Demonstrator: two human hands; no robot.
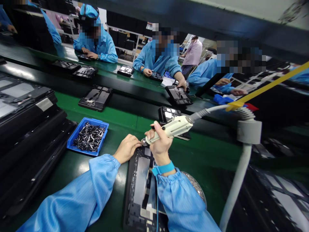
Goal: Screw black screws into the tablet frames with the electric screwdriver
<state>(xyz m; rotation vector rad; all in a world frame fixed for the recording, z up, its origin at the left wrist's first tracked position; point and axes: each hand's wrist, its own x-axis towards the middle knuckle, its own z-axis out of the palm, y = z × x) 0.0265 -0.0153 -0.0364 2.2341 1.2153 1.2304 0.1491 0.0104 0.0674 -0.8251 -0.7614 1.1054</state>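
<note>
At six o'clock lies the open device (142,174), with the blue tray (80,150) at its ten o'clock, presumably for reach. The electric screwdriver (178,126), clasped in the right hand (161,141), slants toward the device's twelve o'clock edge; the left hand (127,148) bunches beside its tip, perhaps steadying, any grip hidden.

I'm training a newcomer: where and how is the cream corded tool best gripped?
Probably grip the cream corded tool around its front body, from the near side, as the right hand does: it slants down leftward, metal tip by the left hand, cable leaving the raised rear.
</note>
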